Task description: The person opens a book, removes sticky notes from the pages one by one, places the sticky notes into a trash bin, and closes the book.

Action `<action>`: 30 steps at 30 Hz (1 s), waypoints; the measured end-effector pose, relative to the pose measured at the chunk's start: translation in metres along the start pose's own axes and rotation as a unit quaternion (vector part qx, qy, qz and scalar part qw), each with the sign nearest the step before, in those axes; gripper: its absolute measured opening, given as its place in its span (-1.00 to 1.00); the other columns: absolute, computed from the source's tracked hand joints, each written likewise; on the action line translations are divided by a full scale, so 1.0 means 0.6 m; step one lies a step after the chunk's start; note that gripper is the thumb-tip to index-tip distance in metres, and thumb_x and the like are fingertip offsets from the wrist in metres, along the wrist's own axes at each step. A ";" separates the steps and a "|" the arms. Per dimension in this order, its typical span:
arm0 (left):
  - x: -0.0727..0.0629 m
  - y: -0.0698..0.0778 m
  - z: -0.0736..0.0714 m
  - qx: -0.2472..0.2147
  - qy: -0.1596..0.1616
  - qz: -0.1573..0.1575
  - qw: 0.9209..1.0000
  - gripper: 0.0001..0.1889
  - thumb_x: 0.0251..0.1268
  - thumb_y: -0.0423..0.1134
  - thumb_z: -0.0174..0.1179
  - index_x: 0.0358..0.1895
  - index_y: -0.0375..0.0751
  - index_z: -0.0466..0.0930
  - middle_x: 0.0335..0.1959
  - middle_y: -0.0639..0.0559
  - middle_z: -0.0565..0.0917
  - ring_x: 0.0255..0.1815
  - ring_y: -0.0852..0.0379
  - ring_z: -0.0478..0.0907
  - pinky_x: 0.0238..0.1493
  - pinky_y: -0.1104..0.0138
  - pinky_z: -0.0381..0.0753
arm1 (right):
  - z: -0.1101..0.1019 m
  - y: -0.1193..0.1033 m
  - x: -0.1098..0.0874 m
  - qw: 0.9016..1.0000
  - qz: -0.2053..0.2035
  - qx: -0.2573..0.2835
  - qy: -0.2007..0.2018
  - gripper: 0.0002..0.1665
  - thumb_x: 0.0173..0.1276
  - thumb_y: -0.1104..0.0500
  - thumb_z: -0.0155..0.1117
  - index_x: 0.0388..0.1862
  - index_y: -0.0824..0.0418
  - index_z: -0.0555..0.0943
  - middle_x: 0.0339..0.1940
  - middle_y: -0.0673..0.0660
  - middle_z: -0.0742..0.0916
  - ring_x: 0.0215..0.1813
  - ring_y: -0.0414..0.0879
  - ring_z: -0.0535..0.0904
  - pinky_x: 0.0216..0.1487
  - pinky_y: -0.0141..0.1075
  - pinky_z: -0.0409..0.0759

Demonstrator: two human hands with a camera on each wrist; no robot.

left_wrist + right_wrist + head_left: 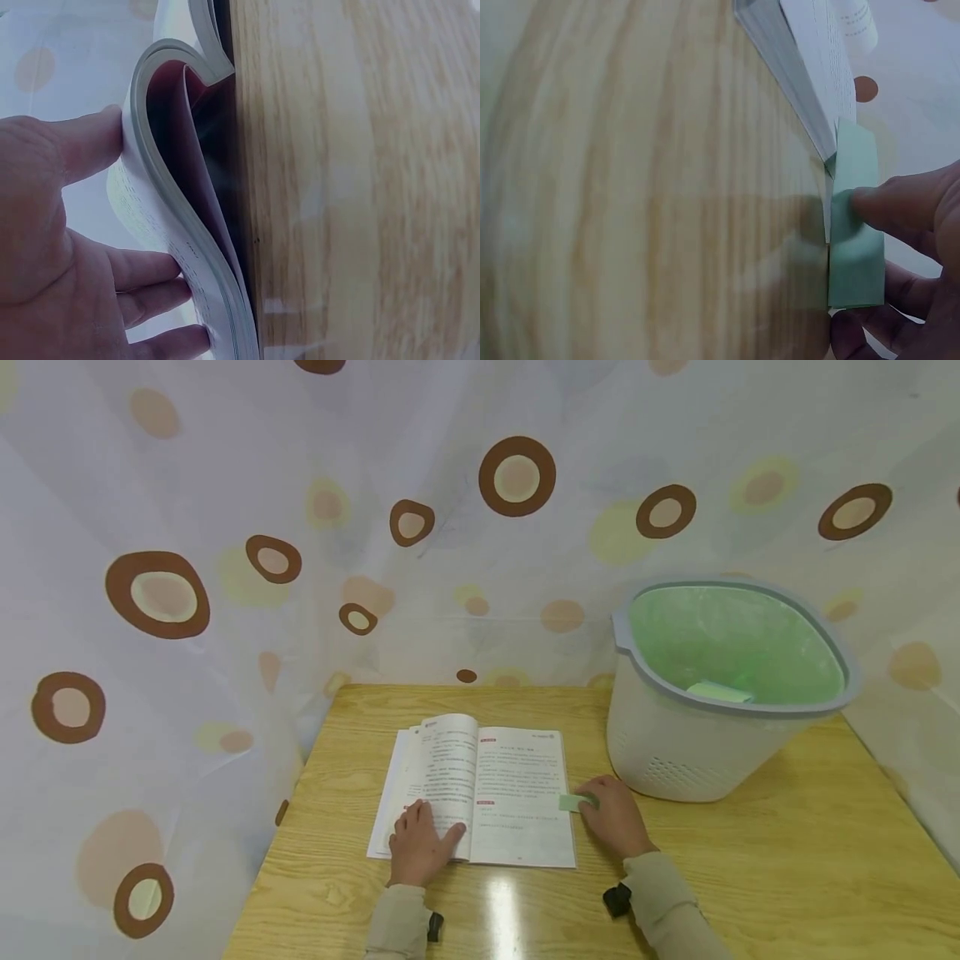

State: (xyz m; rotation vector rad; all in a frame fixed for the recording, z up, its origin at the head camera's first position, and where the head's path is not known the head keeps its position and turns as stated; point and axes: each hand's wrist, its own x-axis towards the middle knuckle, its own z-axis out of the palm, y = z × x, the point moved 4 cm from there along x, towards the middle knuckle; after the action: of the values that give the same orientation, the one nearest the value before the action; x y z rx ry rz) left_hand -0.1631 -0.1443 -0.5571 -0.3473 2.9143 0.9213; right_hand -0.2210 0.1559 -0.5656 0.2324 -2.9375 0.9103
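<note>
An open book [521,827] with printed pages lies on the wooden table, its left pages bowed up near the spine. My left hand [420,850] rests on the lower part of the left page with fingers spread, and the left wrist view shows the thumb [94,139] and fingertips pressing the curved pages. At the book's right edge, my right hand [615,818] pinches a pale green paper strip [857,247]. One end of the strip overlaps the right page, while the thumb lies across its face and the other fingers curl near its outer end.
A white basket [667,768] with a grey rim and green interior stands on the table at the back right, just beyond the right hand. Inside it lies a light green item [718,692]. A dotted curtain [450,443] hangs behind the wooden table [810,860].
</note>
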 end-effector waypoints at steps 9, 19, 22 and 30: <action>0.001 -0.001 0.003 0.003 -0.002 -0.007 1.000 -0.19 0.25 0.09 0.25 0.39 -0.44 0.29 0.44 -0.35 0.31 0.45 -0.44 0.19 0.35 -0.34 0.23 | 0.005 0.013 0.001 1.000 0.014 0.012 0.003 -0.88 0.29 0.28 0.28 -0.25 0.27 0.72 -0.10 0.26 0.73 0.02 0.17 0.59 0.11 0.08 0.55; 0.005 0.000 0.007 0.002 -0.005 -0.006 1.000 -0.19 0.26 0.08 0.24 0.40 -0.45 0.27 0.45 -0.36 0.29 0.47 -0.44 0.17 0.35 -0.35 0.21 | -0.021 0.005 -0.023 0.998 0.011 0.058 0.007 -0.85 0.34 0.28 0.26 -0.16 0.24 0.70 -0.13 0.20 0.75 -0.02 0.10 0.65 0.10 0.07 0.60; 0.003 -0.001 0.007 0.002 -0.004 -0.005 1.000 -0.19 0.26 0.08 0.23 0.40 -0.45 0.27 0.45 -0.37 0.29 0.46 -0.44 0.17 0.35 -0.36 0.21 | -0.034 -0.002 -0.030 0.997 0.008 0.073 0.012 -0.82 0.36 0.27 0.25 -0.08 0.22 0.68 -0.07 0.18 0.75 0.00 0.05 0.65 0.06 0.01 0.62; 0.001 0.003 0.002 -0.003 -0.002 -0.004 1.000 -0.19 0.26 0.08 0.23 0.40 -0.45 0.27 0.45 -0.37 0.29 0.46 -0.44 0.17 0.35 -0.37 0.20 | -0.101 -0.057 -0.046 0.992 -0.033 0.107 0.052 -0.84 0.39 0.25 0.28 -0.07 0.18 0.64 -0.15 0.07 0.75 -0.11 -0.09 0.64 -0.04 -0.16 0.63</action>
State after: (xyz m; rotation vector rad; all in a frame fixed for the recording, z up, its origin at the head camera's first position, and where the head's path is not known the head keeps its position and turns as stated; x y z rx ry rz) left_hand -0.1640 -0.1422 -0.5572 -0.3563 2.9062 0.9279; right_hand -0.1875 0.1661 -0.4992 0.2799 -2.7213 1.1886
